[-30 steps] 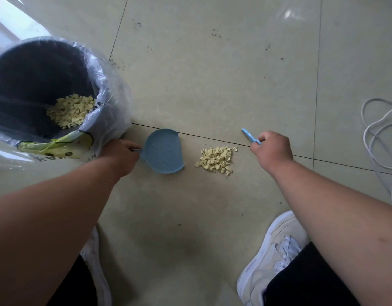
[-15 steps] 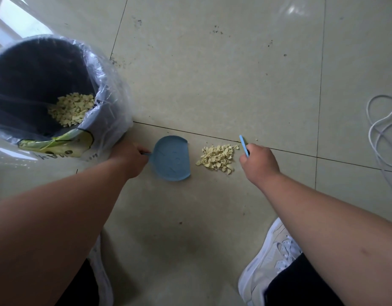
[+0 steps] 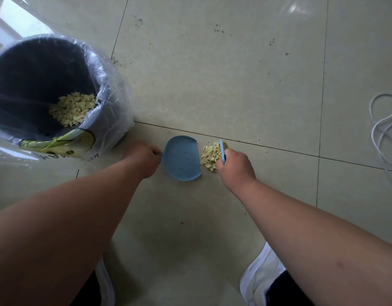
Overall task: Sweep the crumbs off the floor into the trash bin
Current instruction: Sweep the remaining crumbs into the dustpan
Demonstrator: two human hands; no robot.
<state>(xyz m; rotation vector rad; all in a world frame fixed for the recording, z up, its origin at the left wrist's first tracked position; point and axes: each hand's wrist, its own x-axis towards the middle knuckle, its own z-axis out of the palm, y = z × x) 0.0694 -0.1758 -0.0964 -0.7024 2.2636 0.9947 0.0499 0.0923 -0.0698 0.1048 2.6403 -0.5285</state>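
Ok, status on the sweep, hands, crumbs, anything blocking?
Left hand gripping dustpan handle, pan flat on floor. Right hand holding small brush against crumb pile at pan's lip. Pan empty. Trash bin close left; path clear.

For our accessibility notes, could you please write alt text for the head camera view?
Seen from above, a person's right hand pushes a small blue brush against a pile of yellow crumbs towards a blue dustpan held by the left hand on a tiled floor. A bag-lined trash bin at left already holds crumbs.
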